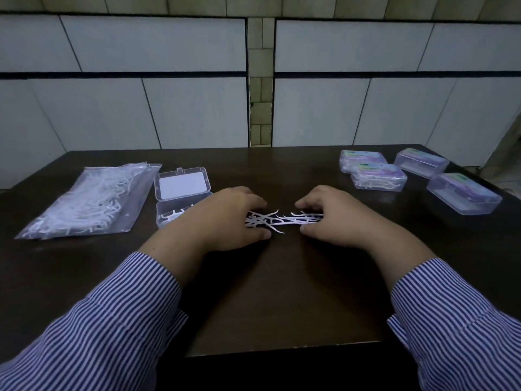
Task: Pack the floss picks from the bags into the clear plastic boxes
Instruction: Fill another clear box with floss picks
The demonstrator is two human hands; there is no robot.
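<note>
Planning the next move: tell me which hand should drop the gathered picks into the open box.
Left. The left hand lies right beside the open box, already on the picks; the right hand would probably have to cross over.

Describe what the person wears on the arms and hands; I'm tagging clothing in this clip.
Both arms wear long shirt sleeves with fine blue-and-white stripes, left sleeve and right sleeve. The cuffs end short of the wrists. The left hand and right hand are bare: no gloves, rings, watch or bracelet show.
</note>
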